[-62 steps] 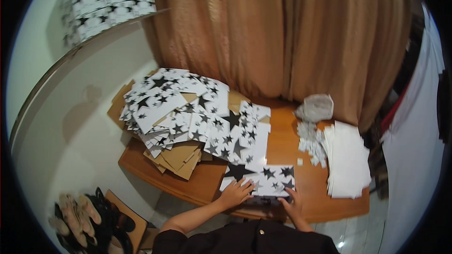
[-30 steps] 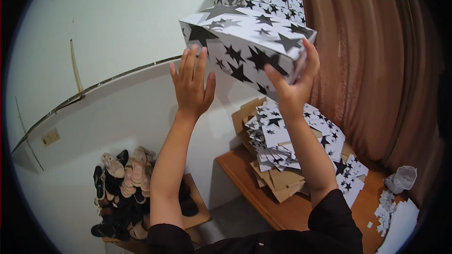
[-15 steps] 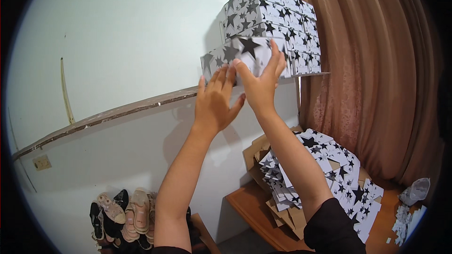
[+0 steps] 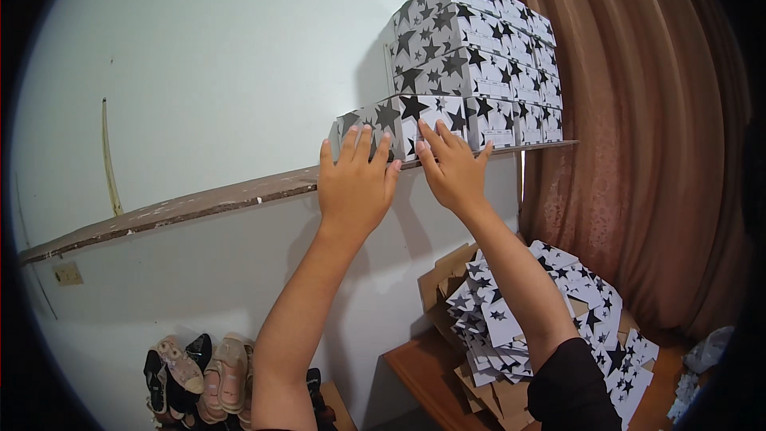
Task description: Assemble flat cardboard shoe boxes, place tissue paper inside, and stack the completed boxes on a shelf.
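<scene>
Left hand [image 4: 355, 183] and right hand [image 4: 453, 169], fingers spread flat (gripping nothing), press against star-patterned box [image 4: 403, 124] on wall shelf [image 4: 199, 203], beside stacked boxes [image 4: 479, 40].

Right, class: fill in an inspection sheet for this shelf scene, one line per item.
Surface: wooden shelf on a white wall, worn front edge.
Job's things: star-printed box at shelf edge, beside the stacked boxes.
Clutter: flat star-printed sheets and cardboard piled on a wooden table; shoes below.
Hands: left hand and right hand, both open, flat against the box.
Cables: nothing seen.
Surroundings: brown curtain, wall socket.
</scene>
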Available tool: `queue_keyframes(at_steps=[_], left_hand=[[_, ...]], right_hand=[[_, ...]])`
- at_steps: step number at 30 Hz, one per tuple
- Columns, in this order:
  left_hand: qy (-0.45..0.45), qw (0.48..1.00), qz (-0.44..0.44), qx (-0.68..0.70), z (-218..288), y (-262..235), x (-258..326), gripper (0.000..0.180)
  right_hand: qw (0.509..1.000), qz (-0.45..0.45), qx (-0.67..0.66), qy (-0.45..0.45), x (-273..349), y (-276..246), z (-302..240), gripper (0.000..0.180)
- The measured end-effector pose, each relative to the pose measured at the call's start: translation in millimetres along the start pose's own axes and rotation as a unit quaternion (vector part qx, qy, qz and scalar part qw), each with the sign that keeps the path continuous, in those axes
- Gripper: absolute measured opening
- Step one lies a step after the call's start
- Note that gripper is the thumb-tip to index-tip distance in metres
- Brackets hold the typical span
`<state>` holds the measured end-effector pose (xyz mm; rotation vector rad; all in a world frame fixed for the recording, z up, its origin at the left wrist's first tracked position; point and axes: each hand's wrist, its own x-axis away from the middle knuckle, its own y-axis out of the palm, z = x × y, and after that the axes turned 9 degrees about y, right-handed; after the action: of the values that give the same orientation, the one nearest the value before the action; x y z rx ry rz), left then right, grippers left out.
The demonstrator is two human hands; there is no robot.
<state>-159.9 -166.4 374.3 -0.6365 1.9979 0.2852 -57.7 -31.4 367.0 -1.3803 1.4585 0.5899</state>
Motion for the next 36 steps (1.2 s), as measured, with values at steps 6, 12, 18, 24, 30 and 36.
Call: queue_keyframes(at_steps=[6,12,18,24,30,36], left_hand=[[-0.074,0.982,-0.17,0.04,3.9,-18.4,-24.6,0.053],[-0.221,0.903,-0.331,0.16,5.5,-5.7,-67.3,0.061],[-0.177,0.881,-0.399,0.184,0.9,7.0,-79.5,0.038],[-0.182,0.886,-0.379,0.197,-6.4,11.3,-79.0,0.036],[-0.16,0.881,-0.384,0.224,-4.1,3.5,-80.6,0.043],[-0.107,0.913,0.153,0.362,19.1,-43.7,-22.0,0.03]], right_hand=[[0.999,0.047,0.003,-0.01,-17.1,2.4,-3.0,0.054],[0.997,0.07,-0.01,0.006,-60.5,-0.3,17.9,0.07],[1.0,-0.026,0.011,0.004,-79.7,-19.8,21.7,0.055],[0.999,-0.032,-0.039,-0.014,-75.1,-24.0,10.7,0.049],[0.994,0.039,-0.1,-0.027,-64.2,-33.5,42.2,0.049],[0.944,0.162,-0.267,-0.105,32.7,-114.9,83.4,0.026]])
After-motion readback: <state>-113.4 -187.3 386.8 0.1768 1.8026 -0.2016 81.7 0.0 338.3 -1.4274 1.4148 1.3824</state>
